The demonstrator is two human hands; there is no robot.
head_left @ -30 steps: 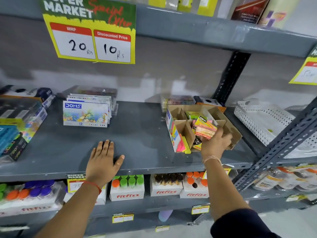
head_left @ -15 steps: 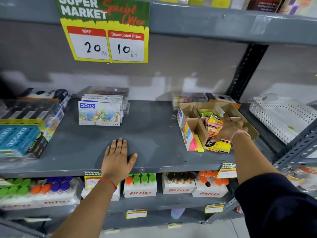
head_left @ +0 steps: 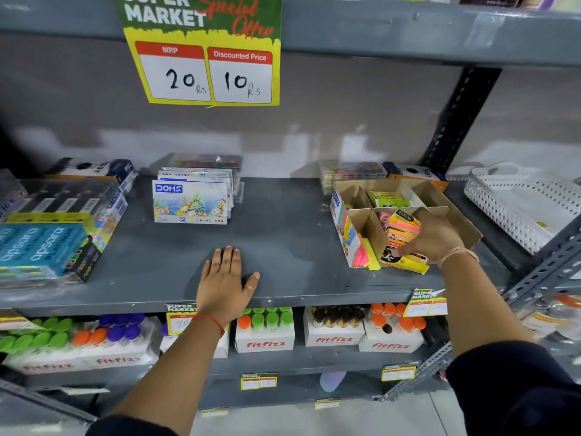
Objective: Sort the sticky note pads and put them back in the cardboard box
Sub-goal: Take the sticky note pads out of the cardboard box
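Right of centre in the frame, the right hand is curled over a stack of sticky note pads sitting in the front compartment of the cardboard box, thumb low on the near side, fingers wrapped over the top, so it has a hold on the stack, though how firmly I cannot tell. The lowest yellow pad pokes out past the box's open front onto the shelf. More pads sit at the back of the box, a green one among them, and pink and yellow strips stand along the left wall. The left hand lies flat and open on the shelf, low centre, holding nothing.

These pads look light and blocky, stiff enough as a block, but the glossy wrappers could let one slide off another. Best bet: pinch the stack by its opposite edges and squeeze it together. The thin cardboard dividers look likely to bend if pushed.
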